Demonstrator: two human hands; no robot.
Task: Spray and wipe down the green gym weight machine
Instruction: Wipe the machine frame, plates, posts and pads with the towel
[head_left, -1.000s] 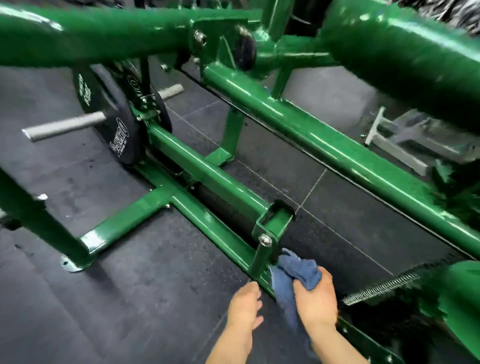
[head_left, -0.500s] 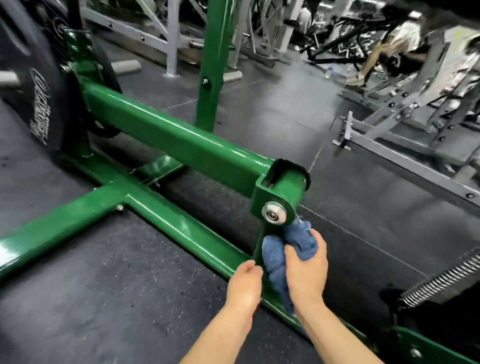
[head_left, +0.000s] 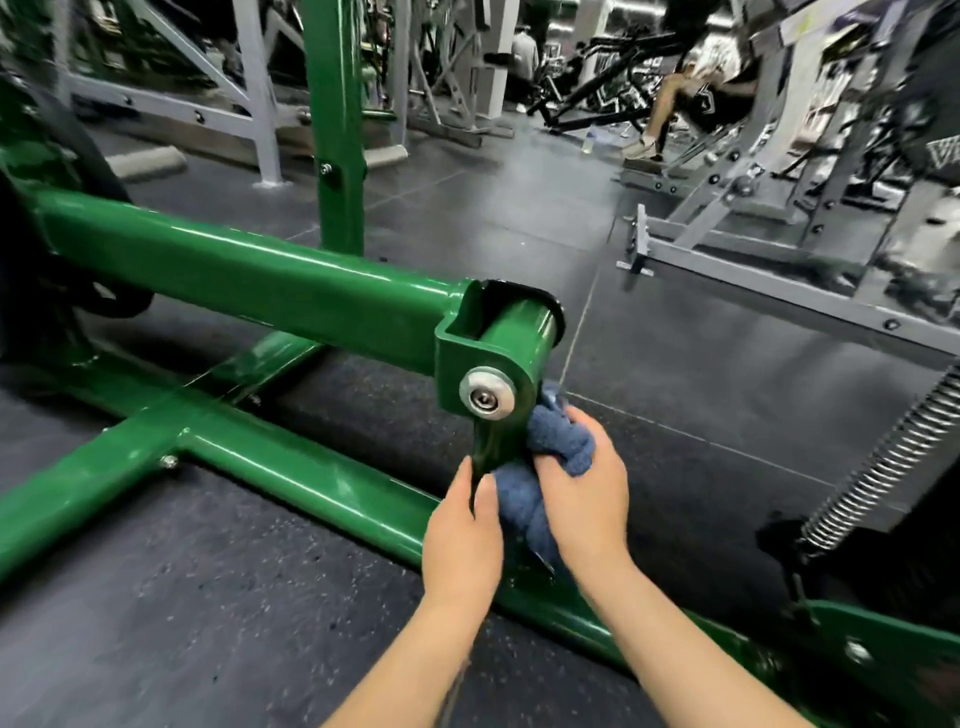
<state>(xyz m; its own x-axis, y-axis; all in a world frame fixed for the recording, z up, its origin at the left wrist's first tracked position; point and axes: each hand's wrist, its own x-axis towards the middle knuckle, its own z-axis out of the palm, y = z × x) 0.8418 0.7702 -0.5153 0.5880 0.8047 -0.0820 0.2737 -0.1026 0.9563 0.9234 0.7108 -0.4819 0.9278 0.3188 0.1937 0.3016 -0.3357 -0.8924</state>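
Here the green machine's long shiny bar (head_left: 249, 280) runs from the left across to a round end with a silver bolt (head_left: 487, 393). Just under it, the right hand (head_left: 584, 493) squeezes a soft, bunched blue cloth (head_left: 558, 441) against the short green post. The left hand (head_left: 462, 535) rests there with straight fingers, hiding the post's bottom. The black floor (head_left: 208, 597) looks speckled. The back is blurry.

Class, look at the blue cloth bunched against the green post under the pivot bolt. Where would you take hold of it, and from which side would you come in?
Grip the blue cloth by its bunched upper wad, coming from the right, as the right hand does. The green post blocks its left side, where the left hand rests, and the lower tail hangs loose, so it would probably give less pressure for wiping.
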